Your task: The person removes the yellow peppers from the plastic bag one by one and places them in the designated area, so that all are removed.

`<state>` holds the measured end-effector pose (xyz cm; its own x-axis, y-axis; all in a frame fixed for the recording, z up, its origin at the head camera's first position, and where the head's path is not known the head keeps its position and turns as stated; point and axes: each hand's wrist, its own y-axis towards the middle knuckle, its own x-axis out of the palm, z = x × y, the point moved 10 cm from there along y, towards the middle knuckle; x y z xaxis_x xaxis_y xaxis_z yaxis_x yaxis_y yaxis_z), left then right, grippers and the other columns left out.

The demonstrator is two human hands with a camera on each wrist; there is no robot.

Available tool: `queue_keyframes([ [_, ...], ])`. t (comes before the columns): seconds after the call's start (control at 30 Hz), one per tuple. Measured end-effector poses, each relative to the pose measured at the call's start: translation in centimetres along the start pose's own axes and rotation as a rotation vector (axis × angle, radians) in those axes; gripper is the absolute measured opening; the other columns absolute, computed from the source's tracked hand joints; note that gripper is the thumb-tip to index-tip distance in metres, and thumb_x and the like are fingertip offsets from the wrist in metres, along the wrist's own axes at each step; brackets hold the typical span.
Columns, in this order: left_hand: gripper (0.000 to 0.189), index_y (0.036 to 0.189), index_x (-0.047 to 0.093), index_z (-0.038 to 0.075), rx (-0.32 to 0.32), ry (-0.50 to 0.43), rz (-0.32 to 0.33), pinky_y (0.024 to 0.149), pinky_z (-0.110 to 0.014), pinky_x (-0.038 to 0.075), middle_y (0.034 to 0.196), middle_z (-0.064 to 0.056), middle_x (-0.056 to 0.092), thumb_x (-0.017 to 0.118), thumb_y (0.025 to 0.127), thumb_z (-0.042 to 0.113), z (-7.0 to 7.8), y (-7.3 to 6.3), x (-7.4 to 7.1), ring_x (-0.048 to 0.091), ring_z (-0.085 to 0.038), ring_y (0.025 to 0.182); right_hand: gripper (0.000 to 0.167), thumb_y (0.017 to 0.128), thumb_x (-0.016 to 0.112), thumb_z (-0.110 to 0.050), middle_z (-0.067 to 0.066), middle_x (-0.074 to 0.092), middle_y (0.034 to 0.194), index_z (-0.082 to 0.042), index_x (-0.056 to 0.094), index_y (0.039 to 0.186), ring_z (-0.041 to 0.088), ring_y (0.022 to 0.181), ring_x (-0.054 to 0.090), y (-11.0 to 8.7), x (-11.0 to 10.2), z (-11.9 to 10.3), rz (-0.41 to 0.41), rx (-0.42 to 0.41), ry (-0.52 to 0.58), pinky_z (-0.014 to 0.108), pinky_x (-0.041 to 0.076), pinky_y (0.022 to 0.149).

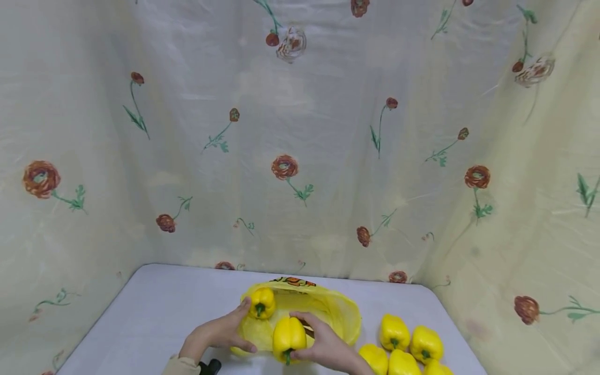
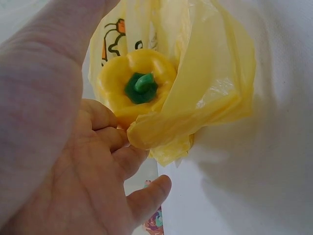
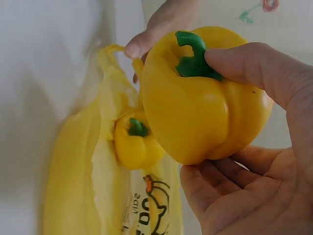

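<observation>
A yellow plastic bag [image 1: 328, 307] lies on the table with its mouth facing me. Inside it, toward the left, is a yellow bell pepper [image 1: 262, 303] with a green stem. My left hand [image 1: 222, 330] holds the left side of the bag's mouth, its bent fingers [image 2: 129, 159] against the plastic and thumb spread apart from them. In front of the mouth, my right hand [image 1: 323, 344] grips another yellow bell pepper [image 3: 205, 107] between thumb and fingers, stem toward me. The right wrist view shows the thumb beside the stem and the fingers on the pepper's other side.
Several yellow bell peppers [image 1: 395, 332] stand grouped on the white table [image 1: 178, 297] right of the bag. A flower-patterned curtain [image 1: 328, 198] hangs behind the table and along both sides. A black object [image 1: 212, 366] shows by the left wrist.
</observation>
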<state>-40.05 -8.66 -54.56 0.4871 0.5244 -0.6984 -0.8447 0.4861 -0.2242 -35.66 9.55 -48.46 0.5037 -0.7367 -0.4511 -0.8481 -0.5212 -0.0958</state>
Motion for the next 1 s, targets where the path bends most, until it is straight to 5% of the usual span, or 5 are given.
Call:
queue_keyframes([
  [0.37, 0.129, 0.154, -0.005, 0.003, 0.006, -0.036, -0.032, 0.114, -0.064, 0.017, 0.16, -0.025, -0.002, 0.076, 0.071, 0.059, -0.4, 0.0, 0.3, 0.008, -0.042, 0.147, 0.071, 0.078, 0.08, -0.019, 0.009, 0.047, 0.143, -0.017, 0.046, 0.139, 0.034, 0.132, 0.043, -2.4, 0.2, -0.5, -0.039, -0.054, -0.025, 0.057, 0.037, 0.107],
  [0.57, 0.127, 0.154, -0.002, 0.001, 0.002, -0.034, -0.031, 0.116, -0.06, 0.018, 0.16, -0.025, -0.001, 0.077, 0.072, 0.057, -0.5, 0.0, 0.3, 0.009, -0.041, 0.147, 0.072, 0.079, 0.08, -0.021, 0.011, 0.045, 0.144, -0.015, 0.044, 0.141, 0.036, 0.133, 0.04, -3.6, 0.0, 0.8, -0.062, 0.0, 0.042, 0.061, 0.034, 0.107],
  [0.7, 0.126, 0.153, -0.002, -0.001, 0.006, -0.02, -0.029, 0.116, -0.06, 0.018, 0.159, -0.026, -0.002, 0.076, 0.073, 0.056, -0.4, -0.2, 0.3, 0.009, -0.042, 0.147, 0.075, 0.079, 0.08, -0.031, 0.008, 0.047, 0.142, -0.015, 0.043, 0.143, 0.03, 0.13, 0.044, -3.5, -0.2, 3.9, -0.077, 0.009, 0.05, 0.056, 0.039, 0.106],
  [0.87, 0.123, 0.153, -0.001, -0.003, 0.005, -0.015, -0.017, 0.116, -0.059, 0.018, 0.16, -0.026, -0.001, 0.077, 0.075, 0.052, -0.5, -0.1, 0.3, 0.01, -0.041, 0.148, 0.075, 0.077, 0.081, -0.038, -0.002, 0.049, 0.139, -0.025, 0.046, 0.141, 0.014, 0.126, 0.049, -1.3, 0.2, 11.7, -0.12, 0.045, 0.091, 0.041, 0.047, 0.103],
  [1.0, 0.122, 0.153, 0.0, -0.003, -0.003, 0.001, -0.01, 0.116, -0.058, 0.019, 0.16, -0.025, 0.0, 0.077, 0.075, 0.051, -0.3, -0.1, 0.3, 0.012, -0.041, 0.147, 0.068, 0.08, 0.078, -0.035, -0.004, 0.053, 0.134, -0.021, 0.048, 0.14, 0.009, 0.122, 0.052, -0.9, 1.1, 13.6, -0.138, 0.05, 0.127, 0.034, 0.05, 0.1],
])
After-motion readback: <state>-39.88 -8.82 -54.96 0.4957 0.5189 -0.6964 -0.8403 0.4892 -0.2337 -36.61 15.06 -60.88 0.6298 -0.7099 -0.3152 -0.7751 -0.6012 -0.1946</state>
